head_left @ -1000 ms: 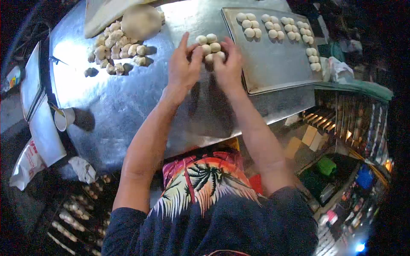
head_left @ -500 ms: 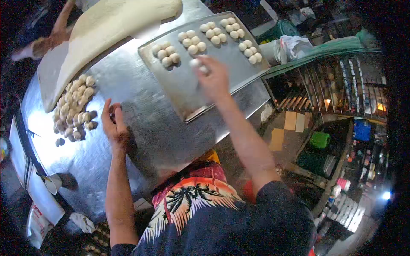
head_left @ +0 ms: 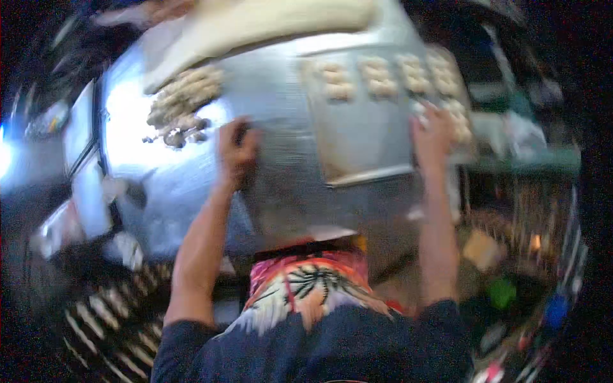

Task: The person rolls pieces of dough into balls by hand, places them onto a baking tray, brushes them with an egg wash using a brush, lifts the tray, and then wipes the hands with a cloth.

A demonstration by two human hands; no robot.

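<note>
Blurred by motion, my right hand [head_left: 435, 137] is over the right part of a metal baking tray [head_left: 367, 150], its fingers closed on small white dough balls [head_left: 420, 113]. How many it holds is hard to see. Clusters of dough balls [head_left: 382, 78] stand in a row along the tray's far side, with another cluster [head_left: 461, 121] just right of that hand. My left hand [head_left: 238, 152] is low over the metal table, thumb and fingers apart, nothing visible between them. Beyond it to the left lies a heap of loose dough balls [head_left: 186, 96].
A large slab of dough [head_left: 274, 22] lies across the table's far side. Another person's hand [head_left: 167, 9] shows at the top left. A cup [head_left: 113, 189] sits near the table's left edge [head_left: 105, 159]. Racks stand below on both sides.
The view has turned, so the table and tray look more level. My right hand has gone from the tray's middle to its right part, still with dough balls. My left hand stays near the heap.
</note>
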